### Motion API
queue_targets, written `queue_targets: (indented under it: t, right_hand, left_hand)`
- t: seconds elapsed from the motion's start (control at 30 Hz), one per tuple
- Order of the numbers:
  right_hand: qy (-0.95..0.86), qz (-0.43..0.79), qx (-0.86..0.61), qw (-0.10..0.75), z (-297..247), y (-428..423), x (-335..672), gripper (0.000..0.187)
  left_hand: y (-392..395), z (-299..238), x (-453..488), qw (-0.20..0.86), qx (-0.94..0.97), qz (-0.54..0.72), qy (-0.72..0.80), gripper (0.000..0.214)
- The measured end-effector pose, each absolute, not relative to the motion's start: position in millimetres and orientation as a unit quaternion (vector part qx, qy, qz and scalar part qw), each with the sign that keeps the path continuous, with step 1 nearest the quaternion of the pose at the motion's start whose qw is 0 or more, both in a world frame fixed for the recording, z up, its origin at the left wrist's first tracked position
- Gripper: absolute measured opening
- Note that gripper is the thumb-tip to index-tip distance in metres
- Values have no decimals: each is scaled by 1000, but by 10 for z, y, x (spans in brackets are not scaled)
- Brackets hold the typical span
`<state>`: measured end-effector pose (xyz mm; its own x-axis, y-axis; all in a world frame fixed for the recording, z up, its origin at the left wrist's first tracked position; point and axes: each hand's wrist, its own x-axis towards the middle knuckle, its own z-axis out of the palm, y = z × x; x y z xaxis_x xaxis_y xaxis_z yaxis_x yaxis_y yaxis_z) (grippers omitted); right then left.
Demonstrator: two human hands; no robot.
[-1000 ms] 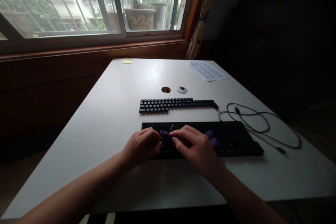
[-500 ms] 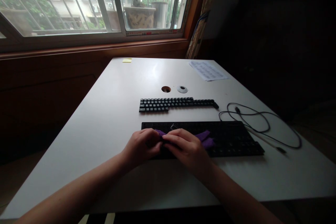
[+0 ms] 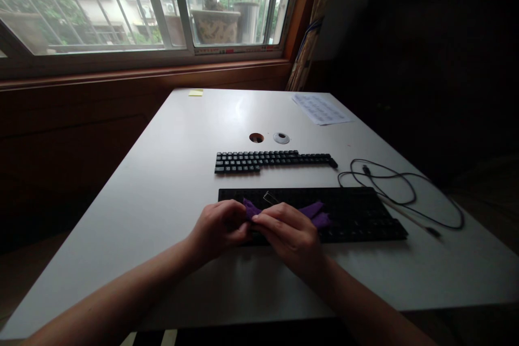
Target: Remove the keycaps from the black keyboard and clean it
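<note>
A purple cloth (image 3: 320,218) is bunched in my right hand (image 3: 294,235), whose fingers press together round it; one end sticks out on the left, the other trails to the right. My left hand (image 3: 219,230) is closed in a pinch right beside it, fingertips close to the cloth; what those fingers hold is hidden. Both hands are over the near left part of a black keyboard (image 3: 357,213) with its keycaps off, at least in part. A thin wire tool (image 3: 268,197), bent into a loop, shows just behind my right fingers.
Black keycaps (image 3: 259,161) stand in rows behind the keyboard. A black cable (image 3: 413,194) with plugs is coiled to the right. Farther back on the white table (image 3: 154,189) are a round hole (image 3: 256,138), a ring-shaped cover (image 3: 281,138), printed papers (image 3: 320,109) and a yellow note (image 3: 195,93).
My right hand has turned and shifted slightly right, so more of the purple cloth shows between the two hands. My left hand has barely moved.
</note>
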<state>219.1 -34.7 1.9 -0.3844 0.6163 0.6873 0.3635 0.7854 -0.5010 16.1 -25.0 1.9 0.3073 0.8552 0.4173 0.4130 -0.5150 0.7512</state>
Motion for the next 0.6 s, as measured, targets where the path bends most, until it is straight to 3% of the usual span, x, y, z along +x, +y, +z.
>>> queue_targets:
  t: [0.33,0.6]
  right_hand:
    - [-775,168,-351,498,79,-324,2225,19]
    - [-704,252,-445,492,136,-313,2250,5]
  left_hand:
    - [-242,61,121,258,743,459,413,8]
    - [-254,80,126,178,781,478,360,13]
